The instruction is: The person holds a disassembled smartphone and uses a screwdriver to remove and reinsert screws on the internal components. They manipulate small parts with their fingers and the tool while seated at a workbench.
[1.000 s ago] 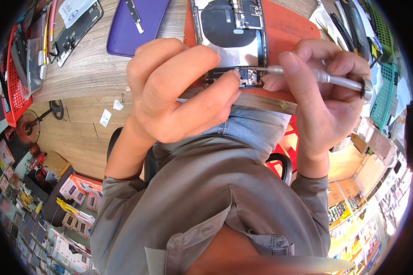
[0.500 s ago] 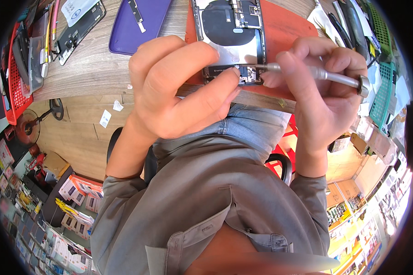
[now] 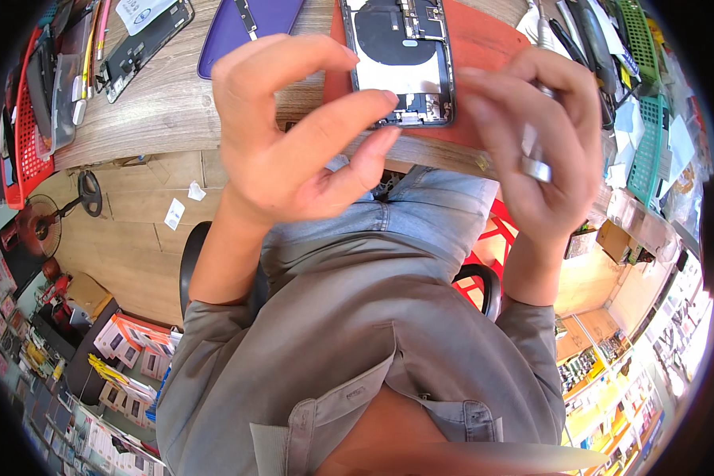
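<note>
Your opened phone (image 3: 404, 59) lies back-side up on the red mat (image 3: 484, 40) at the near edge of the bench (image 3: 166, 111), its coil, boards and small connectors laid bare. Your left hand (image 3: 293, 135) hovers just over its lower left corner with the fingers (image 3: 337, 119) spread wide and curled, gripping nothing; the index tip sits at or just above the frame's bottom edge, though contact is hard to call. Your right hand (image 3: 531, 151) is blurred, its fingers closed loosely around a slim metal tool (image 3: 535, 163), likely a screwdriver, held off to the right of the phone and clear of it. Judge the phone as light, stiff and fragile: the rim is the safe place to steady it, at the bottom corners or long sides, never on the exposed flex cables or the coil. The smooth frame may slide on the mat, so press down rather than pinch. A purple case (image 3: 246, 32) lies well apart to the left.
</note>
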